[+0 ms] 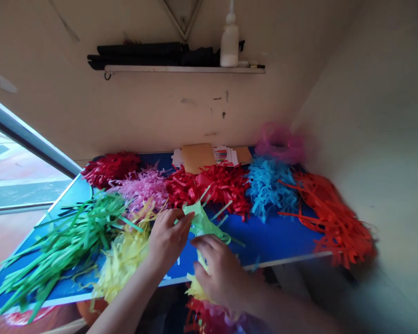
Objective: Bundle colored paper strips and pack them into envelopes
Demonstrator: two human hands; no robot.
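My left hand [170,235] pinches the corner of a light green fringed strip of tissue paper [202,221] over the front part of the blue table. Loose cut strands stick out from the paper to the right. Just below it is my right hand [225,273], its fingers bent and the thumb apart from them, close to the paper's lower edge. Behind and under that hand hangs a garland of yellow, red and purple fringe [204,308], partly hidden by the hand and forearm. Yellow fringe [125,262] lies beside my left wrist.
Across the blue table [261,239] lie green fringe [73,232], pink fringe [142,188], red fringe [212,185], light blue fringe [270,183] and orange-red fringe [334,213]. Papers [198,157] rest against the wall. Above, a shelf [181,69] holds a white bottle [230,44].
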